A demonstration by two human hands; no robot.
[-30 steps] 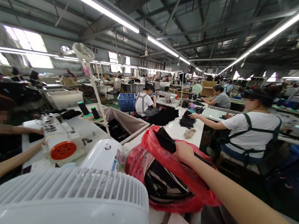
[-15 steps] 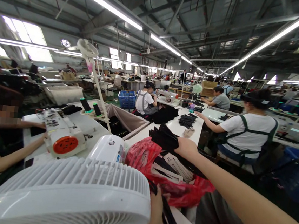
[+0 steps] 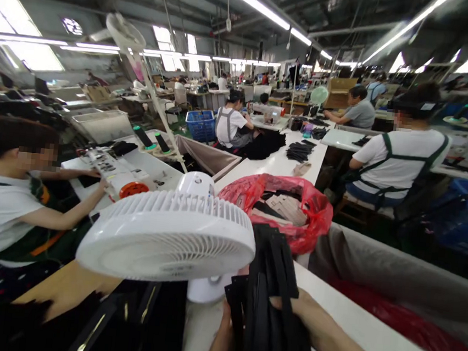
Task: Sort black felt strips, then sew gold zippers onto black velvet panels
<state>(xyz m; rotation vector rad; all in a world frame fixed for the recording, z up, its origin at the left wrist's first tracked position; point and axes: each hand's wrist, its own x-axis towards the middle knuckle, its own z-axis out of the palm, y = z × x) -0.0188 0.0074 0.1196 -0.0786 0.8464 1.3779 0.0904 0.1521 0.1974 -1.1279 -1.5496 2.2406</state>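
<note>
A thick bundle of long black strips [image 3: 274,301] hangs over the white table at the lower middle. My right hand [image 3: 301,309] grips it from the right side, thumb over the strips. At the bundle's left edge my left hand [image 3: 224,334] holds some black strips, its fingers mostly hidden behind them. Just beyond, an open red plastic bag [image 3: 317,205] contains pale and black strips [image 3: 286,208]. A white fan [image 3: 169,241] stands left of the bundle, close to my left hand.
Black pieces with gold-coloured zips [image 3: 154,317] lie at the lower left. A person [image 3: 3,203] works at a sewing machine [image 3: 110,169] on the left. Another person [image 3: 405,153] sits at the right. Farther along the white table [image 3: 259,172] are black strip piles [image 3: 300,151].
My right hand has come back from above the red bag with its black strips, down beside my left hand. The strips now form one bundle. The view has shifted, showing the black zipped pieces.
</note>
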